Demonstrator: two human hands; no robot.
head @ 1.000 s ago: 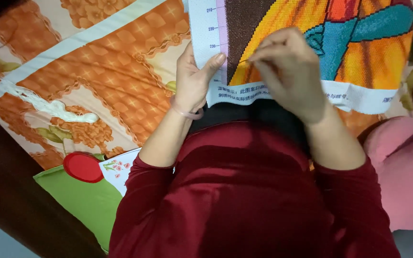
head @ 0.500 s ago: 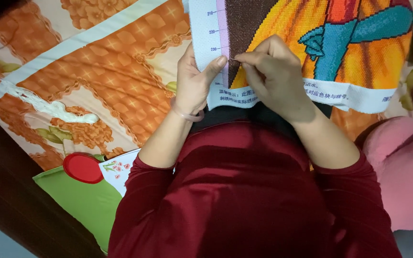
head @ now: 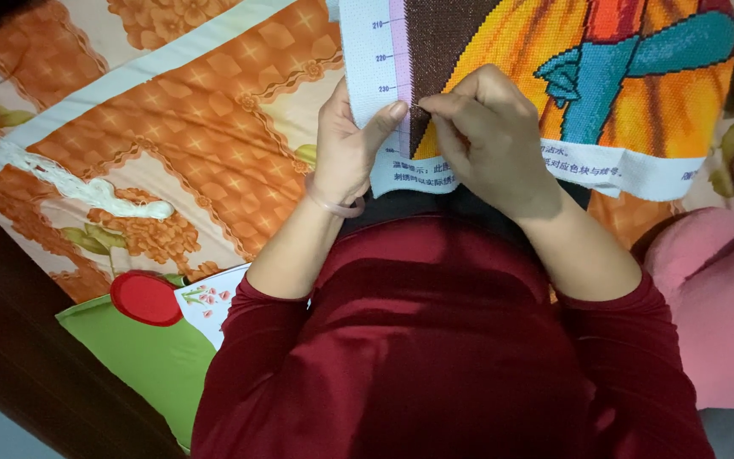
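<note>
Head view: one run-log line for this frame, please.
left hand: grips white edge of cross-stitch canvas | right hand: fingertips pinched at brown stitched area | needle: too small to tell | under it: orange floral bedspread

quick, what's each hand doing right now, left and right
Left hand: closed on the white edge of the cross-stitch cloth, thumb on top.
Right hand: fingertips pinched at the brown stitching; too small to tell what they hold.

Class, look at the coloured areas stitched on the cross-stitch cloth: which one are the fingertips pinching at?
The dark brown stitched band beside the white numbered margin. Both hands meet at its left edge; the orange area and teal shape lie farther right.
</note>
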